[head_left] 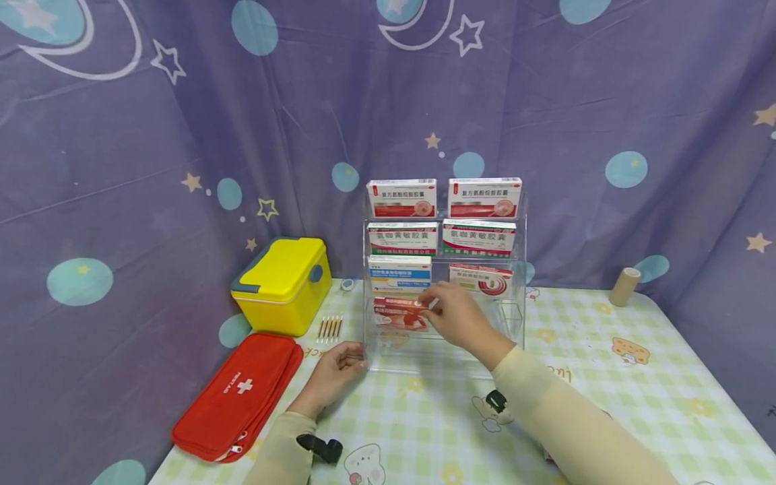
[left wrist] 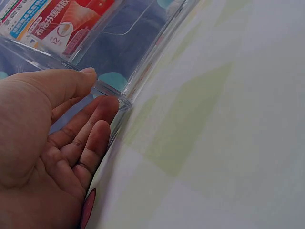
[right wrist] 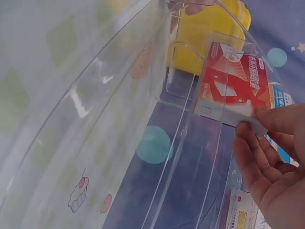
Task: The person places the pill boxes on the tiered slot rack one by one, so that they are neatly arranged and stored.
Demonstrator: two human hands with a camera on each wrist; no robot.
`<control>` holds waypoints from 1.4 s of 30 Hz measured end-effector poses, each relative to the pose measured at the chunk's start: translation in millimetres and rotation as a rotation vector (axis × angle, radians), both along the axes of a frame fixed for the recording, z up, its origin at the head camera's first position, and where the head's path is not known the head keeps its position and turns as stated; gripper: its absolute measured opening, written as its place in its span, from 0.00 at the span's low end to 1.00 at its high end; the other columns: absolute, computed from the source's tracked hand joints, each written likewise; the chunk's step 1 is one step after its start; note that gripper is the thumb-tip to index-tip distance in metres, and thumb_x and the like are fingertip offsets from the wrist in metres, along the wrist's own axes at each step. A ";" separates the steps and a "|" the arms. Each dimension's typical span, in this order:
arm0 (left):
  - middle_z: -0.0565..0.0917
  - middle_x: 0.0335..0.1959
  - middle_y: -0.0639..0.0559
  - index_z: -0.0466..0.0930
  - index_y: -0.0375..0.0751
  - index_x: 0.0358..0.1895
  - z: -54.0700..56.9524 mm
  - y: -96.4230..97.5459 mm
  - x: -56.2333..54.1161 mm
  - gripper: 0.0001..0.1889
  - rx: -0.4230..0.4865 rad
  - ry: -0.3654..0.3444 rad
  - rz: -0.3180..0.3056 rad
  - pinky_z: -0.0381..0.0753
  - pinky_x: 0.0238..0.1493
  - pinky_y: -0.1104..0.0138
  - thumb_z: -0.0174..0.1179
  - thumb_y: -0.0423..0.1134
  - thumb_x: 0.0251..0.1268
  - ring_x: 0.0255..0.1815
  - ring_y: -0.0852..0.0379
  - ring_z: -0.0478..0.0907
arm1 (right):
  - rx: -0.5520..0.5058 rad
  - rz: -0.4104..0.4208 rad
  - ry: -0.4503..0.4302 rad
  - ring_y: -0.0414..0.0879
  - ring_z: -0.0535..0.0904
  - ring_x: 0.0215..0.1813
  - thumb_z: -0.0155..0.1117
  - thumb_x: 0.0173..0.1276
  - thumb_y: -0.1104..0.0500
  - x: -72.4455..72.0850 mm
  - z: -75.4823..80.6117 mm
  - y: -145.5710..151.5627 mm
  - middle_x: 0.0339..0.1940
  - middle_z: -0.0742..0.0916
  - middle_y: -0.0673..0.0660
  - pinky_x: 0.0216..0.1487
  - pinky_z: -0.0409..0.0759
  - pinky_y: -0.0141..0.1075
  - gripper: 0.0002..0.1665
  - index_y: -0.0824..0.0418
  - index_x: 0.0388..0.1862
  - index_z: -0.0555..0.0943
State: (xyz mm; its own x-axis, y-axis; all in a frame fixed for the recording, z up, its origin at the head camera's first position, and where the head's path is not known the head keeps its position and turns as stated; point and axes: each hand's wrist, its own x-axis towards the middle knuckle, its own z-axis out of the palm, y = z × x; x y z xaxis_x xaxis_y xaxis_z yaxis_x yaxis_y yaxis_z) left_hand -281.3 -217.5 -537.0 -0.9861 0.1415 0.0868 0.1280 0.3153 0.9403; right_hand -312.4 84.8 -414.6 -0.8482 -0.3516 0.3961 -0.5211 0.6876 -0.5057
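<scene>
A clear acrylic display rack (head_left: 388, 360) stands on the table with medicine boxes on its tiers. My right hand (head_left: 457, 314) pinches the right end of a red medicine box (head_left: 394, 314) between thumb and fingers. That red box (right wrist: 233, 78) lies in the lowest left slot, behind the clear front lip. At the rack's lower left corner, my left hand (head_left: 335, 372) rests its fingertips against the edge, fingers loosely bent. Above the red box sits a blue-and-white box (head_left: 400, 275). A white-and-red box (head_left: 481, 279) fills the right side of that tier.
Green-and-white boxes (head_left: 479, 237) and red-and-white boxes (head_left: 403, 199) occupy the upper tiers. Left of the rack are a yellow case (head_left: 281, 286), a red first-aid pouch (head_left: 239, 397) and several thin brown sticks (head_left: 329, 329). A cardboard tube (head_left: 625, 287) stands at the back right.
</scene>
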 end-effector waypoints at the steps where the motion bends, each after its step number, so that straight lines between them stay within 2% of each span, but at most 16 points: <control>1: 0.86 0.54 0.46 0.82 0.38 0.60 0.3 -0.1 0.1 0.18 0.001 -0.003 0.000 0.82 0.50 0.68 0.70 0.33 0.70 0.51 0.51 0.84 | -0.006 0.003 -0.002 0.36 0.85 0.37 0.75 0.68 0.65 -0.4 -0.7 -0.6 0.44 0.86 0.47 0.39 0.84 0.30 0.13 0.53 0.49 0.88; 8: 0.86 0.54 0.46 0.81 0.36 0.60 0.7 -1.2 0.2 0.18 0.001 0.001 -0.002 0.82 0.50 0.68 0.70 0.32 0.69 0.51 0.50 0.84 | -0.043 0.028 -0.029 0.38 0.86 0.39 0.74 0.70 0.65 -1.2 -2.7 -3.4 0.44 0.85 0.47 0.41 0.84 0.30 0.11 0.53 0.48 0.88; 23: 0.86 0.54 0.45 0.81 0.35 0.61 -3.1 -4.9 -1.8 0.19 0.020 -0.001 -0.002 0.82 0.49 0.68 0.70 0.32 0.69 0.50 0.51 0.84 | -0.045 0.041 -0.063 0.38 0.86 0.41 0.72 0.70 0.65 -2.1 -3.1 -7.4 0.45 0.84 0.46 0.43 0.84 0.30 0.13 0.52 0.50 0.87; 28: 0.86 0.54 0.44 0.81 0.34 0.61 -2.6 -4.6 -1.1 0.19 0.023 0.001 -0.001 0.82 0.49 0.68 0.70 0.32 0.69 0.50 0.51 0.84 | -0.050 0.056 -0.071 0.39 0.86 0.41 0.72 0.71 0.65 1.9 -0.6 -3.4 0.47 0.84 0.48 0.43 0.85 0.32 0.14 0.53 0.53 0.86; 32: 0.86 0.54 0.44 0.81 0.34 0.61 -3.7 -4.5 -1.4 0.19 0.029 0.004 -0.006 0.82 0.49 0.68 0.70 0.32 0.69 0.50 0.51 0.84 | -0.055 0.057 -0.056 0.40 0.86 0.43 0.73 0.71 0.63 13.9 4.6 11.4 0.51 0.83 0.49 0.44 0.85 0.34 0.17 0.54 0.57 0.85; 36: 0.86 0.54 0.44 0.82 0.36 0.61 -5.3 -3.9 -2.2 0.19 0.036 -0.001 -0.008 0.82 0.48 0.68 0.70 0.32 0.69 0.50 0.51 0.84 | -0.052 0.058 -0.045 0.37 0.84 0.40 0.74 0.70 0.63 34.0 8.9 38.9 0.51 0.84 0.47 0.41 0.85 0.36 0.17 0.52 0.56 0.85; 42: 0.86 0.55 0.44 0.82 0.37 0.61 -5.6 -1.4 -2.3 0.19 0.041 -0.005 0.001 0.82 0.47 0.69 0.71 0.33 0.69 0.50 0.50 0.84 | -0.039 0.015 -0.053 0.34 0.82 0.37 0.75 0.69 0.63 70.1 -0.9 98.8 0.47 0.85 0.44 0.39 0.84 0.35 0.18 0.49 0.54 0.85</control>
State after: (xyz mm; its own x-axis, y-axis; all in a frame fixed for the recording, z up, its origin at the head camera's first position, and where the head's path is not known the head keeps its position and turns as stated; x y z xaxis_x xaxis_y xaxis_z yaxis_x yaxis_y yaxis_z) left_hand -283.6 -218.9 -542.6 -0.9867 0.1368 0.0880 0.1233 0.2765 0.9531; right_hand -242.2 183.6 -415.6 -0.8629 -0.3498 0.3648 -0.5034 0.6588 -0.5591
